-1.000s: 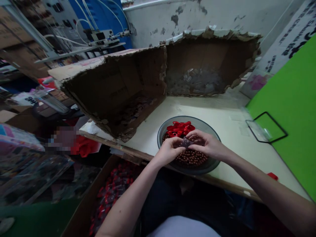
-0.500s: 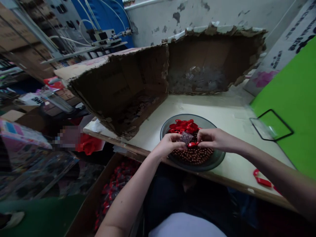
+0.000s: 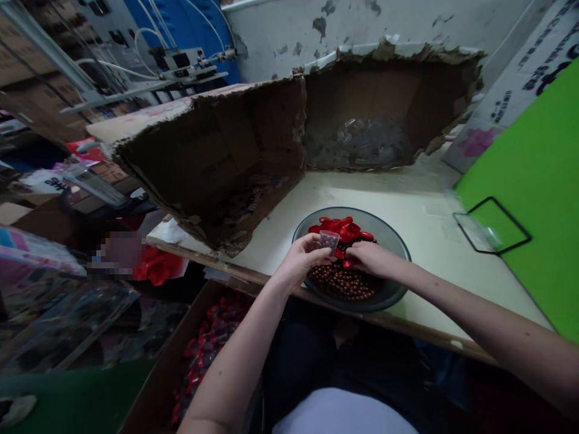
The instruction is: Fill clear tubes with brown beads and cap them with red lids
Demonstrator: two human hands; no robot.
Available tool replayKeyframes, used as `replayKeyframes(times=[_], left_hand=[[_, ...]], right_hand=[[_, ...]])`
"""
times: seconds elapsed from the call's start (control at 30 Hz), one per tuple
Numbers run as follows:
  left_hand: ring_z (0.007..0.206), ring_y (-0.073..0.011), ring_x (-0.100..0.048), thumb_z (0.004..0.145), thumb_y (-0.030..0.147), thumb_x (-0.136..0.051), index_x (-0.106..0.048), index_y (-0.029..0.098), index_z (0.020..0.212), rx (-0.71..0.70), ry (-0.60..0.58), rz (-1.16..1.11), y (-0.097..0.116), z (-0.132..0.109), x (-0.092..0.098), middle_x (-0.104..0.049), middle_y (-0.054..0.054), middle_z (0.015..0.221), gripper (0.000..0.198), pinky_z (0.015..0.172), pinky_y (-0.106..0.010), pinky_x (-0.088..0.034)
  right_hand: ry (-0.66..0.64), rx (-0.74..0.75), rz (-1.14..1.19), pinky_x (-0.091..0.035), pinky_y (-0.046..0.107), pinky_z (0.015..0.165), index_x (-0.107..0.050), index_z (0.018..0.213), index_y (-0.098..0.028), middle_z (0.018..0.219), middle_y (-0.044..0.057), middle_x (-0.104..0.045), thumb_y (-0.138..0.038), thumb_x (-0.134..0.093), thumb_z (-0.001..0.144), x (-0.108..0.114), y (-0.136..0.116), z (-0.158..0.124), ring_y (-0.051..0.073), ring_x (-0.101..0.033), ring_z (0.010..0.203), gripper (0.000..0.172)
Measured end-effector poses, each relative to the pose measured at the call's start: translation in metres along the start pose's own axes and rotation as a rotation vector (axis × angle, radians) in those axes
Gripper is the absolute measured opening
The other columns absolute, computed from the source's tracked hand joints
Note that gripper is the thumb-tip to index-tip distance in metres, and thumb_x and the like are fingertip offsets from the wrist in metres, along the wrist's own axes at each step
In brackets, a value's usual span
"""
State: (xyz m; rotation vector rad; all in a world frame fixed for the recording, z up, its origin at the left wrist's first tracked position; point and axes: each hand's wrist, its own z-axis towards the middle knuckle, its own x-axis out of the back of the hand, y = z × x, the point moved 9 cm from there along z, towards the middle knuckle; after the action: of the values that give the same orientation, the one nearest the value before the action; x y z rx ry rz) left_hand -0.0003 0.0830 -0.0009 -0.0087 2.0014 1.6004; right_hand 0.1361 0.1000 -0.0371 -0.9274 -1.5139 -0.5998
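Observation:
A grey bowl (image 3: 398,294) stands at the table's front edge, holding small round brown beads (image 3: 341,284) and a heap of red plastic pieces (image 3: 333,225) at its far side. Over its left part, my left hand (image 3: 301,258) is closed around a small clear plastic cup (image 3: 329,240), which looks filled with dark beads. My right hand (image 3: 374,259) is just right of the cup, inside the bowl's outline. Its fingers pinch a red plastic piece (image 3: 347,264), partly hidden by the fingertips. Cup and piece are close together.
Behind the bowl lie two torn-open cardboard boxes; the right box (image 3: 393,90) holds clear plastic cups (image 3: 371,137), the left box (image 3: 217,138) small dark pieces. A carton of red-and-clear items (image 3: 212,331) sits below left. A green panel (image 3: 538,199) with a black wire frame (image 3: 527,241) borders the right.
My left hand has raised the cup slightly and turned it more upright. My right hand has shifted left and a little down, its fingers now lower over the bowl. The view has shifted slightly.

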Motion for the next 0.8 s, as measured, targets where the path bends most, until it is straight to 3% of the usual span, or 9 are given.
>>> replayKeyframes(times=[0.17,0.27,0.37,0.47,0.67,0.8], left_hand=[[0.077,-0.0138,-0.066,0.068,0.029,-0.075,-0.056,0.014,0.086,-0.050,0.064,-0.016,0.003,0.001,0.009,-0.066,-0.003,0.084,0.030,0.071,-0.025,-0.051],[0.079,-0.0158,-0.067,0.071,0.029,-0.072,-0.055,0.014,0.087,-0.068,0.061,0.044,0.002,0.002,0.006,-0.068,-0.005,0.083,0.028,0.070,-0.025,-0.051],[0.080,-0.0147,-0.066,0.073,0.027,-0.068,-0.056,0.015,0.092,-0.079,0.043,0.114,0.000,0.002,-0.004,-0.068,-0.004,0.085,0.025,0.069,-0.023,-0.049],[0.078,-0.0133,-0.064,0.076,0.027,-0.065,-0.058,0.015,0.097,-0.071,0.009,0.146,-0.003,0.001,-0.017,-0.066,-0.004,0.087,0.026,0.068,-0.023,-0.048],[0.075,-0.0126,-0.060,0.077,0.022,-0.061,-0.058,0.016,0.100,-0.157,-0.012,0.248,-0.004,0.002,-0.029,-0.062,-0.003,0.086,0.024,0.068,-0.024,-0.047],[0.079,-0.0129,-0.058,0.078,0.022,-0.061,-0.058,0.017,0.100,-0.222,-0.033,0.304,-0.001,0.002,-0.032,-0.062,-0.003,0.088,0.023,0.072,-0.025,-0.047]], right_hand=[[0.032,-0.042,0.176,-0.042,0.030,0.066,-0.057,0.083,-0.019,0.081,0.006,-0.065,-0.028,-0.053,0.083,0.013,0.008,-0.008,0.020,-0.060,0.074,0.010],[0.098,-0.096,0.492,-0.046,0.033,0.071,-0.057,0.099,-0.022,0.086,0.003,-0.067,-0.034,-0.052,0.085,0.034,0.013,-0.021,0.019,-0.062,0.077,0.019],[0.199,-0.100,0.878,-0.049,0.036,0.080,-0.052,0.118,-0.025,0.103,0.004,-0.066,-0.041,-0.054,0.085,0.057,0.007,-0.033,0.019,-0.063,0.087,0.037],[0.285,-0.116,1.132,-0.050,0.036,0.082,-0.053,0.124,-0.026,0.109,0.006,-0.064,-0.042,-0.058,0.083,0.074,-0.001,-0.042,0.017,-0.063,0.084,0.044],[0.272,-0.160,1.285,-0.045,0.027,0.070,-0.063,0.115,-0.022,0.068,-0.001,-0.062,-0.040,-0.059,0.084,0.071,-0.016,-0.043,0.012,-0.056,0.068,0.036],[0.323,-0.208,1.386,-0.042,0.023,0.060,-0.064,0.114,-0.022,0.062,-0.003,-0.059,-0.038,-0.060,0.083,0.064,-0.014,-0.042,0.009,-0.051,0.059,0.034]])
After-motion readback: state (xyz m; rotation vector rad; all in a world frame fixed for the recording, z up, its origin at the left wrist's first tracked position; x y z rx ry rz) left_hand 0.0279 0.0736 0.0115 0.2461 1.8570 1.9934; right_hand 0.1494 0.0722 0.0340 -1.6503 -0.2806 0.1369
